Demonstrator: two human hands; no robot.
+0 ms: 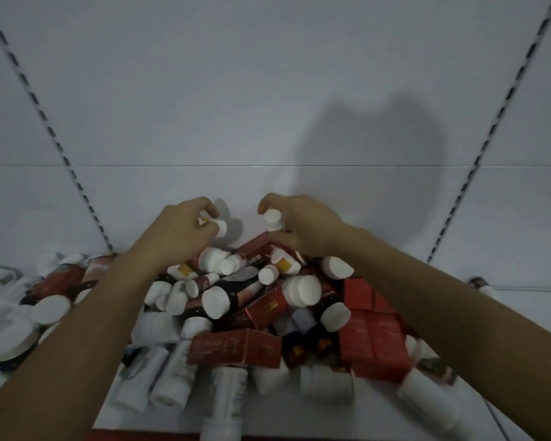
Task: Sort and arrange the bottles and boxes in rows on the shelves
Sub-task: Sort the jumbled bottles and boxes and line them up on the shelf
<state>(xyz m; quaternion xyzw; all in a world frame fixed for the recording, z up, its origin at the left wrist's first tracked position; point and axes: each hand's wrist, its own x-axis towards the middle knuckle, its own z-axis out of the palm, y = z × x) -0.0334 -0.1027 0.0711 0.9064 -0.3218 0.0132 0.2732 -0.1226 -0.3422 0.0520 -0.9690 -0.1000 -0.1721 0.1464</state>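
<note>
The left hand (182, 230) curls its fingers round a bottle (219, 228); the right hand (303, 229) grips a second bottle (272, 219). The pile (255, 300) lies just below both hands' fingers.

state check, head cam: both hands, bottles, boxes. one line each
left hand: grips small white-capped bottle, cap on
right hand: grips second small bottle, cap on
piled bottles: capped, lying jumbled, not in rows
red boxes: closed, tumbled among the bottles

hands (178, 230): 2 | slotted uprights (65, 156): 2 | red boxes (234, 346): at least 5 | white-capped bottles (218, 301): over 15
</note>
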